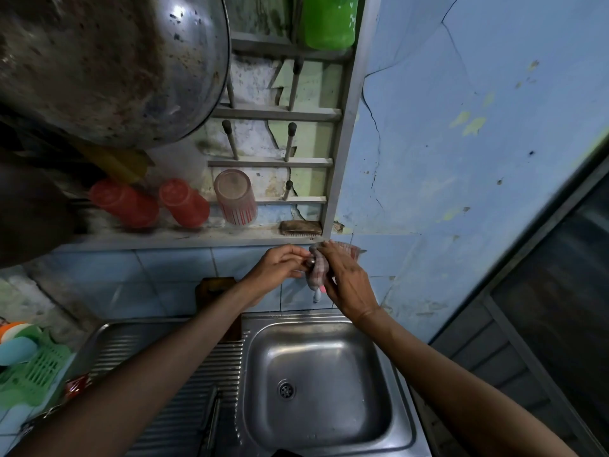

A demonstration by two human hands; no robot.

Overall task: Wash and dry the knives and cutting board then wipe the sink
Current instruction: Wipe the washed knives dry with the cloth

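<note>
Above the sink, left hand pinching the tap, right hand fingers gripping a checked cloth round it, seemingly to wipe it.

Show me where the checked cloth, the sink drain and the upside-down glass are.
checked cloth (317, 270): head view, on its hanging folds between the hands.
sink drain (286, 389): head view, on the round strainer in the basin floor.
upside-down glass (235, 201): head view, on its striped side.
</note>
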